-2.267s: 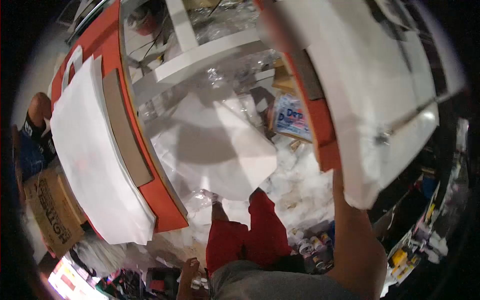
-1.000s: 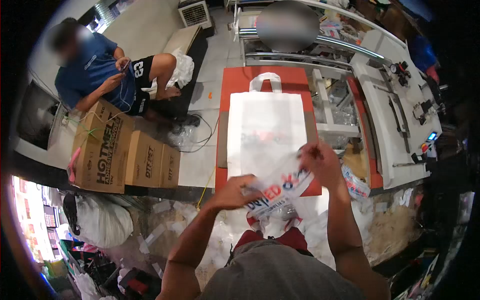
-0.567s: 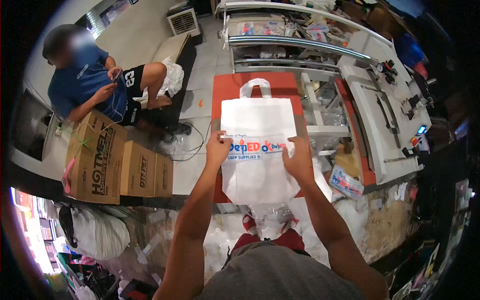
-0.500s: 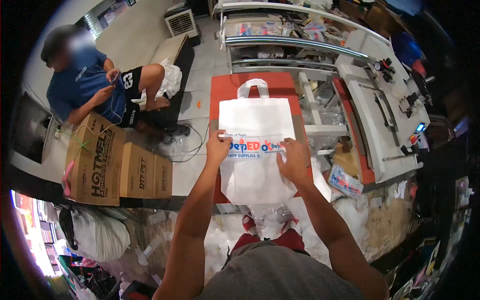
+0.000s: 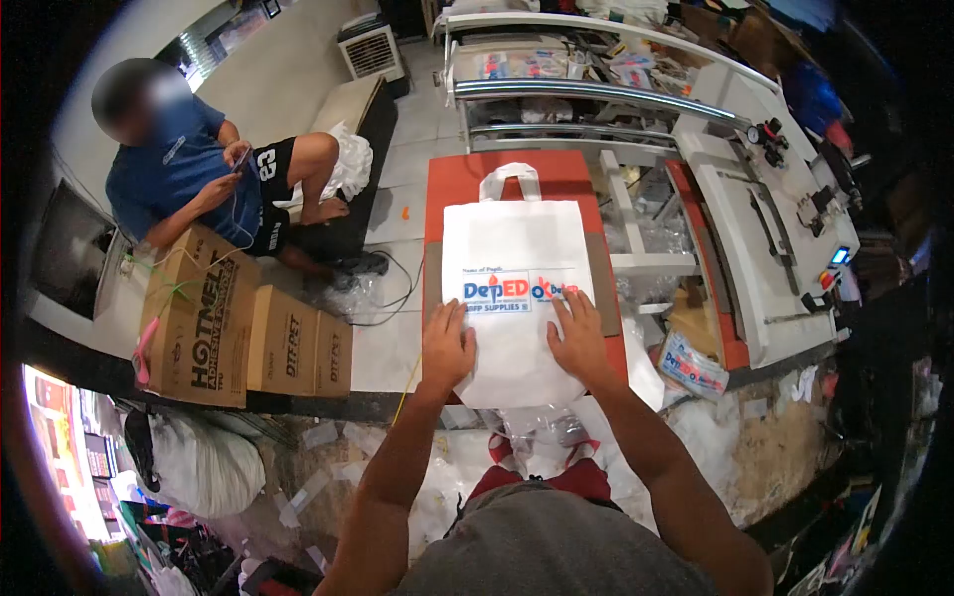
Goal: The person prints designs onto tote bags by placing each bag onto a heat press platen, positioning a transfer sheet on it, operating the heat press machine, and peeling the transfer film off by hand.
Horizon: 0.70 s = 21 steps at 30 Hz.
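Observation:
A white tote bag lies flat on a red press pad, its handle loop pointing away from me. Across its middle run printed letters and logos in blue and red. My left hand rests flat on the bag's left edge, below the print, fingers stretched out. On the right side my right hand lies with spread fingers, its fingertips covering part of the right-hand logo. Neither hand grips anything.
A heat press machine with a gauge and lit display stands at right. Printed bags lie beside it. Cardboard boxes stand at left, near a seated person holding a phone. Plastic and scraps litter the floor.
My left hand has slid down from the print's left end to the bag's lower left edge. My right hand has flattened, its fingers now spread. The view has shifted slightly.

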Tool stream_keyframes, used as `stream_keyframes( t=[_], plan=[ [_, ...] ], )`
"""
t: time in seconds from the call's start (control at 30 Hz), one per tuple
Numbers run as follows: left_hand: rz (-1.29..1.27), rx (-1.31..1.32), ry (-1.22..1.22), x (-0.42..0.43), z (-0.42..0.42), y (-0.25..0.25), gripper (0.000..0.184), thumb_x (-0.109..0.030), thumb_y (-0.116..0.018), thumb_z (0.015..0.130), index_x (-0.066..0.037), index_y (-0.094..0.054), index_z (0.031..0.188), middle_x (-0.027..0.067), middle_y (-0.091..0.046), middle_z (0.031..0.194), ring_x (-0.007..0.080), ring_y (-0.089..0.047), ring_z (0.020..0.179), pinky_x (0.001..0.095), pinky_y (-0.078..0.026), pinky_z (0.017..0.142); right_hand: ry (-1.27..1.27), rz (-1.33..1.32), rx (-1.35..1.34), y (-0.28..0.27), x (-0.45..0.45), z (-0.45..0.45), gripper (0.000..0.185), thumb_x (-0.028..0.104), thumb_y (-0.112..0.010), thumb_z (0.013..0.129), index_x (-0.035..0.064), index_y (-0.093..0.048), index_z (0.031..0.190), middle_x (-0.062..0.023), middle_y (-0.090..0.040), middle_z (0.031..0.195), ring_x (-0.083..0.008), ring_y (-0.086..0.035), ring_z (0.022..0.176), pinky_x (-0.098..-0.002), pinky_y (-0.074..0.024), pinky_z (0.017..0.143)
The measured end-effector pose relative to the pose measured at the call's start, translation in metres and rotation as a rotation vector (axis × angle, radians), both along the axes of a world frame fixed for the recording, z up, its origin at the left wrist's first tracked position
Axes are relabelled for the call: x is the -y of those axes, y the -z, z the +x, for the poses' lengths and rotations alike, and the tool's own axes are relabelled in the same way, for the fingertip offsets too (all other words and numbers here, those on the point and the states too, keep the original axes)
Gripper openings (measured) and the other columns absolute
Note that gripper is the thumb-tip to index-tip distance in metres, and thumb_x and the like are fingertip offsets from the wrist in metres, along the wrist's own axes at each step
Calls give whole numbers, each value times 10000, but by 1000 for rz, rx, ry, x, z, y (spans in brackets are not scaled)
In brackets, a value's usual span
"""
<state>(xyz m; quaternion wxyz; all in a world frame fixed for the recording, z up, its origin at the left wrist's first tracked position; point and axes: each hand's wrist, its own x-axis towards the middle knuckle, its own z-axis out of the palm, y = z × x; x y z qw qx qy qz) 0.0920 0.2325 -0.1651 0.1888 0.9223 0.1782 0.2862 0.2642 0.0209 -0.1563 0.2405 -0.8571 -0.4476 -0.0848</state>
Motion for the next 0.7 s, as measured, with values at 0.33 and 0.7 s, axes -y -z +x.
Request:
stream_keyframes(
  t=[0.33, 0.7],
  plan=[
    [38, 40, -3, 2, -1, 4, 418, -110, -598, 858, -5, -585, 1263, 195, -545, 1339, 434, -492, 1242, 501, -399, 1051, 0, -1, -19, -5, 1, -1, 507, 244, -607, 892, 23, -536, 1342, -187, -426, 1465, -394, -364, 1368, -508, -325, 1104],
    [-20, 33, 16, 1, -3, 7, 438, -74, -581, 856, 17, -561, 1284, 223, -513, 1370, 420, -455, 1285, 490, -348, 1105, -4, 20, -28, -5, 2, -1, 484, 212, -629, 881, 18, -555, 1318, -181, -431, 1457, -400, -349, 1373, -513, -333, 1103]
  ],
)
